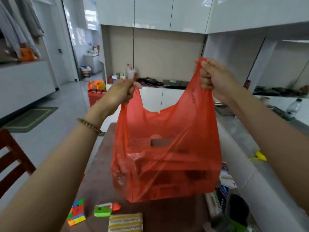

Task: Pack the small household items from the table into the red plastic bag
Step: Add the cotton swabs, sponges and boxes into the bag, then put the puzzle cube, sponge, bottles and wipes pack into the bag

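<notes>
Red plastic bag [167,148], head view, centre of frame. Hangs stretched between both hands over the brown table [100,164]. Whether its bottom rests on the table or hangs just clear: cannot tell.

Left grip [122,92]: fingers curled round the bag's left handle loop, clenched on it. Bead bracelet [89,125] on that wrist. Right grip [212,76]: fist closed on the right handle loop, held higher in the frame than the left. Mouth of the bag sags between the two handles.

Contents: boxy shapes show through the film, among them a dark rectangular item [161,142] near the top of the load. Exact items not readable through the plastic.

On the table, lower left of frame, outside the bag: a multicoloured puzzle cube [76,213], a green block [102,210] just beside a small orange piece [116,206], a yellow striped pad [125,221]. More clutter at lower right, too blurred to name.

Handling, as judged: film is thin, soft and slippery, with no stiffness of its own. It keeps shape only from the load and the pull on the handles. Load looks moderate, since the walls are drawn taut in creases. Box corners could stretch or puncture the film. Best hold is the handle loops, as now. For loading the remaining pieces, one handle needs freeing and the mouth kept wide.
</notes>
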